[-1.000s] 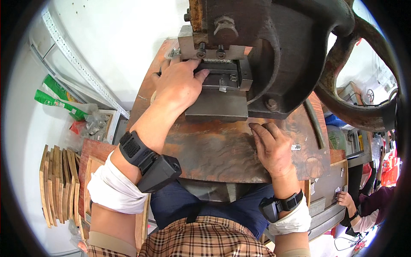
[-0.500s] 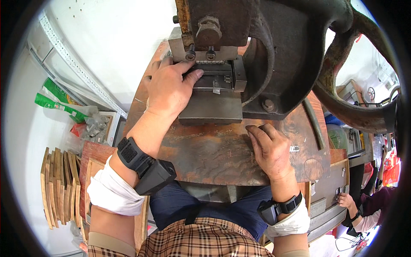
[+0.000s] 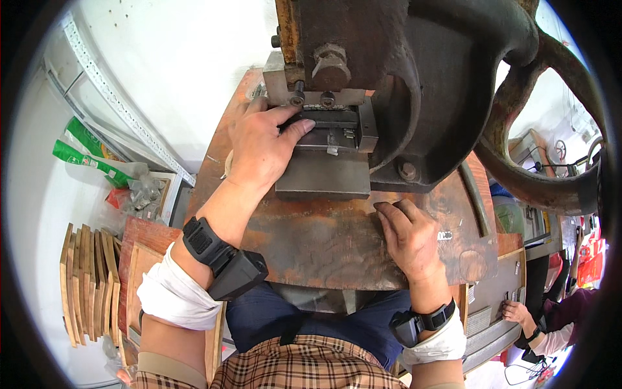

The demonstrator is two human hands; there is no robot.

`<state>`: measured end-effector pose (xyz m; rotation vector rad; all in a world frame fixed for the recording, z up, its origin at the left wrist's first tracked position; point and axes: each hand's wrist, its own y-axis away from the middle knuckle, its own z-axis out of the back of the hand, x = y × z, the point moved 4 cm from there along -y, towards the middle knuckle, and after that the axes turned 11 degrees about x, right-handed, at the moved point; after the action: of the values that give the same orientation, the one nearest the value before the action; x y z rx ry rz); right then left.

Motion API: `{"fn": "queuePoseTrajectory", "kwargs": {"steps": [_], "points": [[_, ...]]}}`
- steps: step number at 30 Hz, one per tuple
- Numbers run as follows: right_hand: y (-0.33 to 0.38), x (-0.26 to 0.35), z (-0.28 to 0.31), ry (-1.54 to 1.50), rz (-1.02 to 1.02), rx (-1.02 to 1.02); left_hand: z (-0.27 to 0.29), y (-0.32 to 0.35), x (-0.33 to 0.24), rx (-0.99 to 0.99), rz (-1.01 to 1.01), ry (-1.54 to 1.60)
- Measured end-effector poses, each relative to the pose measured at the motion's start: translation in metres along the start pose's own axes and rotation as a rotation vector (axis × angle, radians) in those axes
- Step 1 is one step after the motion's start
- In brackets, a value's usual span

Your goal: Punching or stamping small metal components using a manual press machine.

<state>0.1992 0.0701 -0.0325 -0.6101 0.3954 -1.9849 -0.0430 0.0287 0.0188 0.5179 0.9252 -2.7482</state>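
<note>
At the die of a dark cast-iron press (image 3: 447, 97), my left hand (image 3: 262, 139) has its thumb and forefinger closed at the left end of a dark metal bar (image 3: 334, 119). The bar lies crosswise on the steel die block (image 3: 324, 181), below two bolt heads. Small metal pieces (image 3: 350, 133) lie at the bar's right end, beside an upright steel side block (image 3: 367, 133). My right hand (image 3: 409, 236) rests on the wooden bench top (image 3: 324, 249), right of the die block's front edge. Its fingers are curled and pinched together; whatever they may hold is hidden.
Near my right hand lies a small row of shiny metal pieces (image 3: 444, 235). A metal rod (image 3: 475, 198) lies along the bench's right side. Wooden boards (image 3: 91, 285) stand at the left, below a green bag (image 3: 94, 152). Another person's hand (image 3: 516, 312) is at a tray on the right.
The whole view has shifted, so press and bench sit lower in it. The bar appears slightly nearer to me, with my left hand still at its end. My right hand stays on the bench.
</note>
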Motion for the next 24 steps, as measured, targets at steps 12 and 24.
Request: {"fn": "queuePoseTrajectory", "kwargs": {"steps": [12, 24], "points": [[0.002, 0.0, -0.006, 0.022, -0.023, 0.028, -0.011, -0.004, 0.01, 0.226, 0.272, 0.192], [0.002, 0.0, -0.006, 0.027, -0.018, 0.04, 0.003, 0.002, 0.01, 0.144, 0.201, 0.248]]}}
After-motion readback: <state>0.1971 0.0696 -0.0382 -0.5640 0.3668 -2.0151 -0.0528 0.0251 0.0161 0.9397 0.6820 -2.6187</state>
